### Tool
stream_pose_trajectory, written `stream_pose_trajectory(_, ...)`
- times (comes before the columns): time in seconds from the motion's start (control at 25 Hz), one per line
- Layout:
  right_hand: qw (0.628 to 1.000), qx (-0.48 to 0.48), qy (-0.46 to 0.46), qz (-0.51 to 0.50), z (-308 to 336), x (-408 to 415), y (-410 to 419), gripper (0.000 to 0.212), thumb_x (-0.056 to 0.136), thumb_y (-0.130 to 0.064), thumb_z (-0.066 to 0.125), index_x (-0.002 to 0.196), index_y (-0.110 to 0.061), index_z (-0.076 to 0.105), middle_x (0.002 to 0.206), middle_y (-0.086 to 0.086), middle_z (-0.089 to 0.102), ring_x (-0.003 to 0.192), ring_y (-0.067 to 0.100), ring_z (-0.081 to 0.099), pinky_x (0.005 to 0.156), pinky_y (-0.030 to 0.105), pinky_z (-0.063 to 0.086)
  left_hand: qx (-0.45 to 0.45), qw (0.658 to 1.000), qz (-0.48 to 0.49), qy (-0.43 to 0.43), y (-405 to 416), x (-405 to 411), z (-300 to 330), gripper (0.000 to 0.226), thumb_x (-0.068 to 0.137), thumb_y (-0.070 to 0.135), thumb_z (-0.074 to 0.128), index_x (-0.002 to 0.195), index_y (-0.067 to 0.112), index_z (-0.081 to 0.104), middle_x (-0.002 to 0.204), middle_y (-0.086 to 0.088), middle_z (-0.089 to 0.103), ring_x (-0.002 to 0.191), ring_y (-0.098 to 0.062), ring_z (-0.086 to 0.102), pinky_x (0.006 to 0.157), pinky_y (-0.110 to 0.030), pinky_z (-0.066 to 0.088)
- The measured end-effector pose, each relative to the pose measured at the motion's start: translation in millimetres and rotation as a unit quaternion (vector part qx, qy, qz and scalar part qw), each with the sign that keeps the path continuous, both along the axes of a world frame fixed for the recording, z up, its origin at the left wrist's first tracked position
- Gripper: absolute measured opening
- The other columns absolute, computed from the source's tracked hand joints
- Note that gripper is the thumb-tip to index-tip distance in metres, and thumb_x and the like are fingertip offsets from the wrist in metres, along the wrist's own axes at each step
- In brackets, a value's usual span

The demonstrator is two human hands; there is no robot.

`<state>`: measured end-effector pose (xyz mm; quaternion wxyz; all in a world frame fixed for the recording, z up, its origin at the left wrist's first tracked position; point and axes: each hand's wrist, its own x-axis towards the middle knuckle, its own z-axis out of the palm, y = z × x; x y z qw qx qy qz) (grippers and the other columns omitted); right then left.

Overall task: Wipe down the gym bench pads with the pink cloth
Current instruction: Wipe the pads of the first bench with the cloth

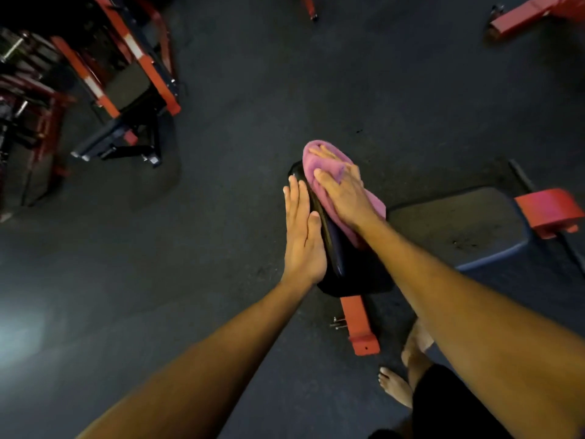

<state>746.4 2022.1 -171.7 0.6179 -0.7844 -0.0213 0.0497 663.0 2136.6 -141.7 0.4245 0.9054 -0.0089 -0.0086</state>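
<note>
— What's he at? The left hand (302, 232) lies flat, fingers straight, along the near side of the glossy black padded backrest (342, 264).

— Wiping. The right hand (343, 193) presses the crumpled pink cloth (319, 166) onto its top end; probably sweeps downward next. Right of it, the dusty blue seat pad (459, 229) waits, on dark rubber flooring (253, 90).

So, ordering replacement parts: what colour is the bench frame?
Red-orange bench frame, clearest in the head view.
</note>
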Motion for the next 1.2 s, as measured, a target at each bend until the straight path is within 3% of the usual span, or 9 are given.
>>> stream_pose_trajectory(0.24,0.996,-0.01,-0.037,-0.08,-6,-173,-9,0.042,0.103,-0.047,0.047,0.144,-0.038,0.048,0.156,-0.014,0.041,0.145,0.008,0.036,0.121,0.038,0.031,0.008,1.0,-0.004,-0.011,2,0,1,0.058,0.11,0.022,0.024,0.165,0.009,0.013,0.173,0.005,-0.001,0.159,-0.008,-0.009,0.128,-0.019,-0.002)
stream_pose_trajectory(0.44,0.994,-0.048,-0.098,-0.027,36,-40,8,0.04,0.107,-0.046,0.041,0.146,-0.042,0.047,0.15,-0.008,0.049,0.128,0.024,0.044,0.111,0.038,0.035,0.028,0.999,-0.012,-0.021,8,2,-3,0.058,0.111,0.017,0.03,0.165,0.007,0.012,0.172,0.004,0.0,0.157,-0.004,-0.01,0.131,-0.031,0.002)
stream_pose_trajectory(0.56,0.997,-0.042,0.051,-0.03,31,25,1,0.048,0.108,-0.046,0.04,0.147,-0.021,0.051,0.146,0.009,0.05,0.134,0.028,0.045,0.112,0.037,0.034,0.016,0.999,-0.016,-0.035,7,1,-2,0.056,0.109,0.009,0.027,0.163,0.002,0.015,0.171,-0.002,0.003,0.157,-0.008,-0.008,0.127,-0.019,-0.003)
stream_pose_trajectory(0.68,0.994,0.013,0.101,-0.051,4,-25,-3,0.051,0.106,-0.052,0.039,0.144,-0.022,0.054,0.139,0.015,0.052,0.13,0.031,0.052,0.113,0.048,0.041,0.01,1.0,-0.02,-0.013,5,0,2,0.056,0.111,0.013,0.026,0.164,0.005,0.012,0.173,0.0,-0.002,0.157,-0.008,-0.014,0.128,-0.021,-0.005)
stream_pose_trajectory(0.76,0.995,0.031,0.064,-0.068,-20,-90,-7,0.043,0.104,-0.058,0.036,0.133,-0.035,0.058,0.133,0.011,0.057,0.125,0.028,0.056,0.107,0.055,0.045,0.013,0.999,-0.033,-0.01,7,3,1,0.057,0.111,0.016,0.024,0.165,0.004,0.008,0.173,-0.001,-0.007,0.156,-0.009,-0.019,0.127,-0.02,-0.008)
stream_pose_trajectory(0.84,0.996,0.011,0.017,-0.082,-31,-140,-8,0.047,0.103,-0.058,0.035,0.126,-0.028,0.063,0.134,0.002,0.057,0.125,0.025,0.052,0.107,0.052,0.044,0.024,0.999,-0.045,-0.014,6,5,0,0.057,0.112,0.016,0.023,0.164,0.003,0.005,0.171,0.0,-0.011,0.155,-0.011,-0.022,0.126,-0.019,-0.009)
stream_pose_trajectory(0.96,0.994,0.022,-0.021,-0.109,3,-108,0,0.035,0.104,-0.049,0.045,0.136,-0.037,0.055,0.135,-0.021,0.048,0.131,0.014,0.042,0.11,0.032,0.037,0.022,0.998,-0.054,-0.036,9,3,-3,0.056,0.112,0.016,0.025,0.164,0.003,0.007,0.17,0.0,-0.009,0.156,-0.011,-0.02,0.127,-0.022,-0.008)
stream_pose_trajectory(1.12,0.998,-0.039,0.034,-0.046,27,-5,-6,0.051,0.104,-0.054,0.041,0.143,-0.025,0.057,0.135,0.004,0.06,0.131,0.024,0.051,0.11,0.036,0.04,0.08,0.991,-0.083,-0.063,13,13,-4,0.056,0.111,0.022,0.025,0.161,-0.004,0.018,0.172,-0.016,0.004,0.157,-0.016,-0.011,0.129,-0.028,-0.007)
stream_pose_trajectory(1.2,0.997,-0.029,0.01,-0.068,27,-19,-19,0.046,0.103,-0.052,0.044,0.136,-0.025,0.063,0.126,-0.001,0.067,0.12,0.018,0.059,0.105,0.036,0.047,0.134,0.984,-0.105,-0.05,11,17,6,0.061,0.11,0.03,0.022,0.162,-0.001,0.018,0.173,-0.015,0.007,0.157,-0.015,-0.01,0.128,-0.028,-0.011)
